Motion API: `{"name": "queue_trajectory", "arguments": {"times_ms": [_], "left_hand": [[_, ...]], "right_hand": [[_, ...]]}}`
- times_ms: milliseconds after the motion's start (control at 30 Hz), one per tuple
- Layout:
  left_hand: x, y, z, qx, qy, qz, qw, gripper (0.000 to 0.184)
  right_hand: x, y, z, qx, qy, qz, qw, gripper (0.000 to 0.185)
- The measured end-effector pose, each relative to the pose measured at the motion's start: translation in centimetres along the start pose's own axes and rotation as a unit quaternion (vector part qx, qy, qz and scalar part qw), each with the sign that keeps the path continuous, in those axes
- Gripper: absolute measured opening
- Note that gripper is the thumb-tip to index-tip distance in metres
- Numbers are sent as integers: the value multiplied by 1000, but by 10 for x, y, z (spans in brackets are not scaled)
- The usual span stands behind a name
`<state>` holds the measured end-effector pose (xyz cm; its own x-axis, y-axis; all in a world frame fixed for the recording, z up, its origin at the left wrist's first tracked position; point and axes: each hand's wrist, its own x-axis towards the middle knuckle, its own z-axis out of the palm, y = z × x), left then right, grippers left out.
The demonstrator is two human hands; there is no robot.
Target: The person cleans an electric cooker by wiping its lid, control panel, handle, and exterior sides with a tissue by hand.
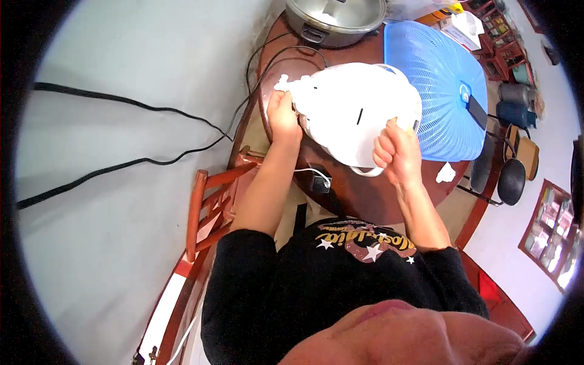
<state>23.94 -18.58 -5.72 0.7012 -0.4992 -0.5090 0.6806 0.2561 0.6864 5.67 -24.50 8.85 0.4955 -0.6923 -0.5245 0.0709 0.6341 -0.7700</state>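
A white, rounded appliance [340, 115] with a dark slot in its top and a curved band at its sides sits on the dark red table. It is overexposed, so its kind is unclear. At its left edge my left hand [284, 115] is closed, with white crumpled tissue [285, 84] showing just beyond its fingers. Over the appliance's right front part, my right hand [396, 152] is curled with the thumb pressed to the fingers. Whatever it may hold is hidden.
A blue mesh food cover [432, 91] stands right of the appliance, a metal electric pan [334, 24] behind it. Another crumpled tissue [445, 173] lies near the table's right edge. Black cables [121, 100] run along the left wall. A wooden chair [210, 207] stands left; a black socket block [320, 184] sits nearby.
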Motion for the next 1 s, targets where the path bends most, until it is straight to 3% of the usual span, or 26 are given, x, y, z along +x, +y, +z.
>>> {"name": "queue_trajectory", "arguments": {"times_ms": [167, 233, 433, 500, 667, 800, 867, 900, 1000], "left_hand": [[-4, -17, -1, -39, -1, 14, 999, 7], [-2, -24, -6, -26, -1, 0, 1000, 7], [9, -44, -12, -103, -51, -47, 992, 9], [19, -45, -15, -121, -103, -72, 985, 9], [20, -44, -13, -99, -145, -71, 982, 9], [21, -53, -22, -64, -156, -66, 983, 9], [19, -52, -20, -47, -151, -70, 985, 9], [20, -50, -18, -36, -149, -64, 986, 9], [17, -43, -9, -13, -171, -66, 983, 10]], "right_hand": [[-21, 23, -41, 12, -8, -15, 1000, 18], [-32, 40, -62, -61, 11, -65, 996, 26], [-43, 80, -67, -50, 39, -45, 997, 27], [-41, 98, -79, -140, 14, -81, 987, 28], [-55, 106, -79, -237, -11, -44, 971, 22], [-65, 89, -85, -249, -60, 45, 966, 11], [-66, 61, -91, -236, -75, 81, 965, 24], [-67, 49, -89, -218, -37, 78, 972, 33], [-50, 15, -85, -197, -12, 52, 979, 40]]}}
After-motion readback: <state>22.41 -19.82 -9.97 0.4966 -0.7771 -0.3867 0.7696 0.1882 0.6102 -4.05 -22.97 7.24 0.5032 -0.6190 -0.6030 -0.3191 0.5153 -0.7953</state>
